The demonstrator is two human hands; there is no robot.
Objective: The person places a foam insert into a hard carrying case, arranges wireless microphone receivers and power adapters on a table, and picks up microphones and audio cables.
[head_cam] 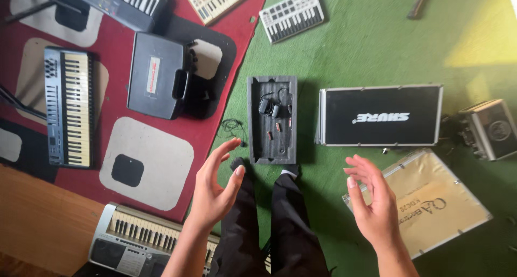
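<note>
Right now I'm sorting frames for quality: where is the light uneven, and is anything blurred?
Head view: strong yellow sunlight washes out the green carpet at upper right; the black foam insert tray casts a dark shadow to its right; the open left hand and right hand look slightly soft; the grey keyboards near the edges appear bowed by wide-angle distortion.

A black flight case [381,115] with silver metal edging lies flat at centre right of the frame, a white logo across its lid. Below it, at lower right, a tilted gold-coloured case lid [431,201] with metal rims bears dark lettering. At upper left of centre lies a dark grey plastic carry case [156,83] carrying a narrow white label [152,75] with red print. In the middle stands an open black foam tray [272,120].
</note>
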